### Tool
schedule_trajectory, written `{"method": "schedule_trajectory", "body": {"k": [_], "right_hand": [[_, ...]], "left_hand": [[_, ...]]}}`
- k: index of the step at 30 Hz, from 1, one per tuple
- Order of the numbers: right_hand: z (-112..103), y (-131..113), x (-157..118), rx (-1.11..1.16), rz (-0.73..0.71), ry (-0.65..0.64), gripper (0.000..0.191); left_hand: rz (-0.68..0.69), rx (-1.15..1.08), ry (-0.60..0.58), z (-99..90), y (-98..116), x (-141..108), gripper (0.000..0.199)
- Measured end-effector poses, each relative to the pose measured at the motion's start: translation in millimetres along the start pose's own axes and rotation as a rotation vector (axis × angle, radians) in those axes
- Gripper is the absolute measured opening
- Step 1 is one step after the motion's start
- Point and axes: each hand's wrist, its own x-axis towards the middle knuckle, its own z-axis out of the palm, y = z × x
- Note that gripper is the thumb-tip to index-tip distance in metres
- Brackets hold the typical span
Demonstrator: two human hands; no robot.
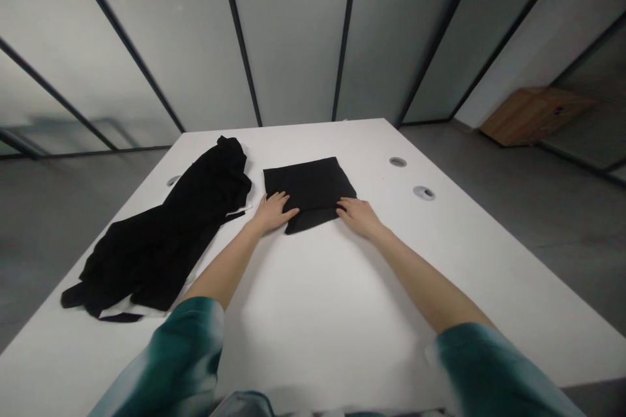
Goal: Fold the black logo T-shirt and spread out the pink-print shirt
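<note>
A black cloth (310,184), folded into a flat rectangle, lies on the white table (313,313). A narrower flap of it sticks out along the near edge. My left hand (274,211) rests at its near left corner, fingers apart, with the thumb on the cloth. At the near right corner, my right hand (358,215) touches the edge with its fingertips; whether it pinches the fabric is too small to tell. To the left lies a large crumpled heap of black clothing (169,234), with bits of white showing under it.
Two round grommets (398,161) (424,193) are set in the table at the right, and another (173,180) is partly behind the heap. Frosted glass panels (293,32) stand beyond the table. A wooden cabinet (531,114) is at the far right.
</note>
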Motion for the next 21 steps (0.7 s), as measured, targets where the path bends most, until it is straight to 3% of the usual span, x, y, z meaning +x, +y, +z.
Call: {"method": "schedule_trajectory", "body": {"k": [3,6,9,12,16,19,21], "right_hand": [[-1,-4,4,-0.004,0.041,0.049,0.039],[-2,-7,10,-0.022,0.006,0.049,0.037],[-4,-9,20,-0.063,0.007,0.001,0.037],[-5,-9,35,-0.086,0.085,-0.008,0.033],[-6,-5,53,0.045,0.172,0.111,0.029],[-4,-2,60,0.193,0.216,0.235,0.032],[-3,0,61,0.215,0.190,0.254,0.035]], "left_hand": [[0.115,-0.023,0.055,1.8,-8,-1,0.067],[0.171,-0.081,0.140,5.8,-9,0,0.049],[0.076,-0.215,0.174,6.6,-9,10,0.037],[-0.055,-0.388,0.124,0.8,-13,29,0.029],[-0.153,-0.499,0.032,-7.8,-16,47,0.032],[-0.118,-0.474,0.144,-8.0,-13,44,0.022],[-0.067,-0.423,0.253,-6.0,-10,37,0.032]]}}
